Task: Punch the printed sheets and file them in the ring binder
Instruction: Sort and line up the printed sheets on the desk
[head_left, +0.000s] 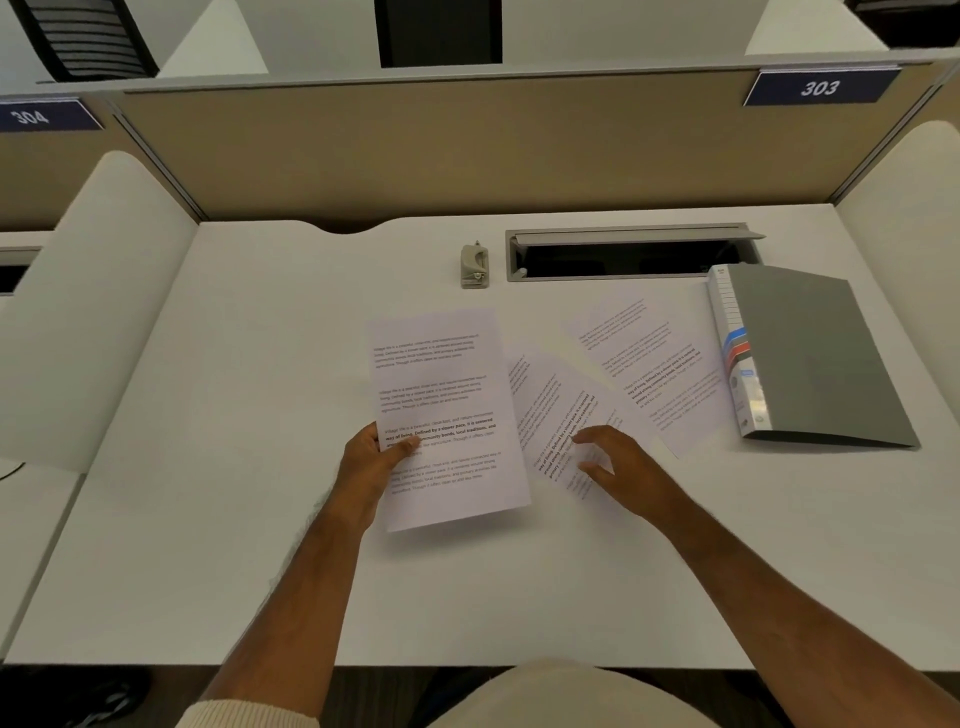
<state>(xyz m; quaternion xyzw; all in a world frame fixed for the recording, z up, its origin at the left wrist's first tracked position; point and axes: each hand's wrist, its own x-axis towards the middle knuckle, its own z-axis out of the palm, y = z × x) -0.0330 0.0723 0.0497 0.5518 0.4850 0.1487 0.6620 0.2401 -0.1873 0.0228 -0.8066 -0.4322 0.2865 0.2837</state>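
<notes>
Looking down from head height at a white worktop (260, 519) in a partitioned study booth, the view shows a person's two bare forearms reaching forward over three printed sheets. The left hand (370, 467) has its grip closed on the first sheet (447, 405), thumb on top and fingers underneath at the left edge, holding it slightly raised; a soft shadow beneath its lower edge suggests it is lifted clear, probably so the others can be gathered under or onto it. The right hand (621, 467) hovers with its grip open, fingers spread and empty, over the near end of the second sheet (550, 410), which lies skewed just beside the first; whether the fingertips touch the paper cannot be told. This looks like a reach to collect that page into the stack. A third sheet (654, 364) lies further right, also turned at an angle, partly under the second. A small grey hole punch (474, 265) stands well apart at the back of the worktop, beside an open cable tray (628, 254), untouched. The grey ring binder (810, 358) lies shut at the far right, near the third sheet. Judging by this layout, the sheets are being squared together first, since aligned edges give matching holes.
</notes>
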